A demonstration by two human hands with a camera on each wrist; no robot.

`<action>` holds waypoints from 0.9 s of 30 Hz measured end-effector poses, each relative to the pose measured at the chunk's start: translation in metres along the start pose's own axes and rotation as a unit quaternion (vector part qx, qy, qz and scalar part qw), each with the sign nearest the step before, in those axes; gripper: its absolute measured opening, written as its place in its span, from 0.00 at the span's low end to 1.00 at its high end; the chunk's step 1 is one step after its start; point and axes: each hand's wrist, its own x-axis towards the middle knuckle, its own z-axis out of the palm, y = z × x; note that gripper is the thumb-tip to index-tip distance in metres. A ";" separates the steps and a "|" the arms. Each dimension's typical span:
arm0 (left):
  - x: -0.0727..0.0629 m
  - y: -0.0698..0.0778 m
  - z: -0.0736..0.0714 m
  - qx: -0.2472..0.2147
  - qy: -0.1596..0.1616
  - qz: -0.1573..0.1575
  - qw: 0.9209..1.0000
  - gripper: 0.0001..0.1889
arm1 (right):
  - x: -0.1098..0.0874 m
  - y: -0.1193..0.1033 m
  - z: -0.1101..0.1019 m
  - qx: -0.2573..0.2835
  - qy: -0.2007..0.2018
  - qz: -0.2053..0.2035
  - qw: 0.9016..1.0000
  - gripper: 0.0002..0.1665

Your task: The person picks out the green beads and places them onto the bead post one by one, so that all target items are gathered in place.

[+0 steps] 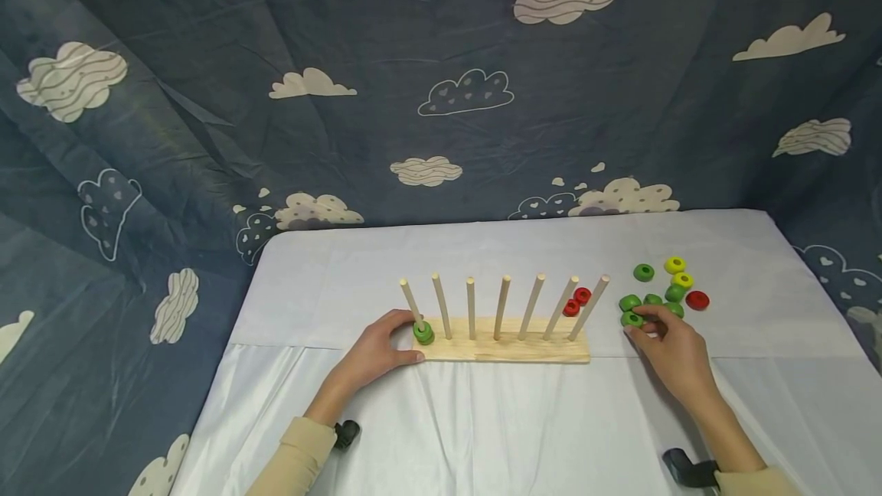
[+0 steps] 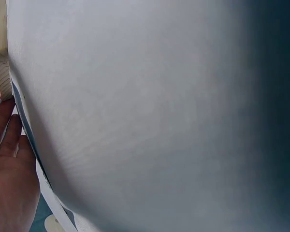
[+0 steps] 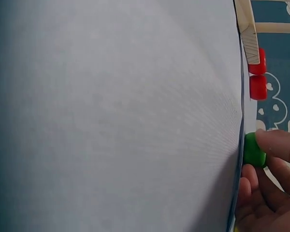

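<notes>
A wooden peg board [image 1: 507, 350] carries a row of several upright dowels. Green beads [image 1: 423, 334] sit stacked on its leftmost dowel. My left hand [image 1: 375, 349] holds the board's left end, thumb at the front edge and fingers round the back; the left wrist view shows those fingers at the board's end [image 2: 5, 87]. To the right of the board, my right hand [image 1: 674, 350] pinches a green bead [image 1: 631, 319] between thumb and fingers, close over the cloth. That same green bead [image 3: 254, 150] shows in the right wrist view.
Several loose green beads [image 1: 630, 302] cluster by my right hand, with two yellow beads [image 1: 675, 265] behind and a red bead [image 1: 697, 300] to the right. Two red beads [image 1: 582, 296] lie behind the board's right end. White cloth [image 1: 496, 419] covers the table; a dark cloud-print curtain [image 1: 386, 37] hangs behind.
</notes>
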 end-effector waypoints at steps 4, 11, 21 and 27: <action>0.000 -0.001 0.001 -0.001 0.001 0.001 1.000 0.33 | -0.001 -0.002 -0.002 0.005 -0.008 0.006 1.000 0.23; 0.002 -0.003 0.001 0.005 0.001 0.004 1.000 0.34 | -0.007 -0.004 -0.006 0.012 -0.020 0.019 1.000 0.25; 0.002 -0.002 0.000 0.001 0.001 0.008 1.000 0.33 | -0.012 -0.020 -0.021 0.075 -0.004 -0.001 0.997 0.24; 0.003 -0.002 0.000 0.002 0.002 0.009 1.000 0.33 | -0.010 -0.035 -0.031 0.108 0.018 -0.009 0.994 0.23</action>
